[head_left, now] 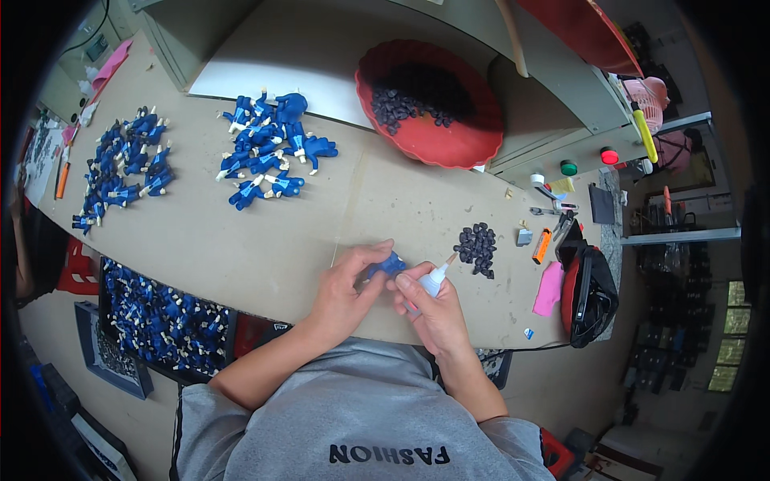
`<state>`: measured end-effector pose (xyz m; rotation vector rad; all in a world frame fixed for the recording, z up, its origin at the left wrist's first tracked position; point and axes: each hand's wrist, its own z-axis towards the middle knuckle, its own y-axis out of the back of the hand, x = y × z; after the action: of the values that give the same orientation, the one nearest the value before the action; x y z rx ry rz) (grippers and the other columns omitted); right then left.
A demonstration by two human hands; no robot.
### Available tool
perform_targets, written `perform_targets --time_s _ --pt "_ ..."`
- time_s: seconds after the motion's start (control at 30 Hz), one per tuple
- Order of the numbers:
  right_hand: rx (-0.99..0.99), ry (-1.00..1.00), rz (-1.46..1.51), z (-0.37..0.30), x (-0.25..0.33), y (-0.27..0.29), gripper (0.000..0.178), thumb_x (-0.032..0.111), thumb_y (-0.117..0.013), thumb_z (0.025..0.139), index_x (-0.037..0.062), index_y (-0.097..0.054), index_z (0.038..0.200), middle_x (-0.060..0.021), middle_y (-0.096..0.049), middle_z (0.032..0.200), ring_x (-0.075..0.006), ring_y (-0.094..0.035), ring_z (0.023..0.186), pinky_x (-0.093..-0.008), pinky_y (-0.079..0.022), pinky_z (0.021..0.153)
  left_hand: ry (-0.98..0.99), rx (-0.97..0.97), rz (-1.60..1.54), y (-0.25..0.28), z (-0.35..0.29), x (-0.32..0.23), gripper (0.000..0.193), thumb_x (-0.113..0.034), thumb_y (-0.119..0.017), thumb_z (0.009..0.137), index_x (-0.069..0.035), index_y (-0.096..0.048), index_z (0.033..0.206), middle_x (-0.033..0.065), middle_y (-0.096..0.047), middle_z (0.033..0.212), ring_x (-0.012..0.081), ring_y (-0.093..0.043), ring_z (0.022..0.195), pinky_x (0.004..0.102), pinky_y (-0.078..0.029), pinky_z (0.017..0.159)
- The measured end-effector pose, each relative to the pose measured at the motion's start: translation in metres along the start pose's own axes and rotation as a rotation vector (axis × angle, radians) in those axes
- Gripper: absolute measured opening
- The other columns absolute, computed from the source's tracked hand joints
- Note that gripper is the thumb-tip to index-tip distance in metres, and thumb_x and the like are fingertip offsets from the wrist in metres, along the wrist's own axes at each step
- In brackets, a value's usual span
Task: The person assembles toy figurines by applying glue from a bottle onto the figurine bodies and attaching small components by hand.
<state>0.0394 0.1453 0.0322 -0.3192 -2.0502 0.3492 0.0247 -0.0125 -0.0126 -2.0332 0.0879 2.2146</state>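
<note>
My left hand point(343, 290) pinches a small blue figure part point(390, 264) between thumb and fingers, just above the table near its front edge. In my right hand point(439, 314) is a white squeeze bottle point(434, 280) with a thin brownish nozzle that points up and to the right. The two hands are close together, and my right fingertips are beside the blue part. To the right of the nozzle lies a small pile of dark pieces point(477, 247). Blue and cream figures point(261, 148) lie in a cluster at the far left, with another figure group point(128, 164) beyond them.
A red scalloped bowl point(481, 148) holding dark pieces stands at the back. At right are an orange lighter point(542, 245), a pink cloth point(549, 289) and a black pouch point(595, 293). A crate of blue figures point(233, 337) sits below the table at left.
</note>
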Motion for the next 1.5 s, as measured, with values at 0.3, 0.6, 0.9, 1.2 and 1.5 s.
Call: perform_targets --time_s 0.3,0.6,0.9,1.2,1.5 --pt "-0.085 0.040 -0.123 0.004 -0.001 0.003 0.014 0.009 -0.069 0.092 0.0023 -0.061 0.101 -0.0083 -0.068 0.095 -0.0127 -0.061 0.076 -0.0285 -0.051 0.067 -0.106 -0.039 0.231 -0.002 0.003 -0.004 0.029 0.007 -0.062 0.087 -0.002 -0.060 0.114 0.0170 -0.064 0.121 0.0276 -0.065 0.112 0.0347 -0.054 0.093" --pt "-0.191 0.856 -1.116 0.008 0.012 -0.001 0.030 0.002 -0.078 0.079 0.0005 -0.068 0.107 -0.0144 -0.068 0.096 -0.0254 -0.068 0.084 -0.0326 -0.056 0.072 -0.179 -0.024 0.315 0.001 0.005 -0.004 0.039 0.000 -0.069 0.084 -0.005 -0.062 0.122 0.0146 -0.067 0.109 0.0262 -0.064 0.095 0.0330 -0.055 0.079" --pt "-0.154 0.860 -1.156 0.013 0.003 0.006 0.029 -0.003 -0.076 0.079 0.0000 -0.069 0.106 -0.0155 -0.067 0.097 -0.0272 -0.068 0.085 -0.0334 -0.056 0.071 -0.152 -0.026 0.355 -0.001 0.006 0.000 0.041 0.001 -0.070 0.083 -0.005 -0.062 0.123 0.0149 -0.067 0.106 0.0286 -0.064 0.096 0.0359 -0.055 0.079" --pt "-0.104 0.868 -1.275 0.007 0.011 0.001 0.032 -0.004 -0.073 0.079 -0.0012 -0.067 0.110 -0.0171 -0.067 0.099 -0.0307 -0.068 0.087 -0.0342 -0.057 0.074 -0.244 -0.041 0.385 -0.001 0.010 -0.008 0.041 0.001 -0.069 0.083 -0.005 -0.062 0.123 0.0179 -0.066 0.102 0.0320 -0.064 0.092 0.0377 -0.055 0.076" --pt "0.131 0.851 -1.144 0.024 0.076 0.000 0.022 0.002 -0.072 0.083 0.0036 -0.069 0.105 -0.0121 -0.069 0.100 -0.0266 -0.068 0.090 -0.0340 -0.055 0.076 0.203 0.012 -0.282 0.013 0.011 -0.008 0.025 0.002 -0.059 0.094 0.000 -0.053 0.119 0.0116 -0.065 0.122 0.0156 -0.061 0.110 0.0274 -0.047 0.096"
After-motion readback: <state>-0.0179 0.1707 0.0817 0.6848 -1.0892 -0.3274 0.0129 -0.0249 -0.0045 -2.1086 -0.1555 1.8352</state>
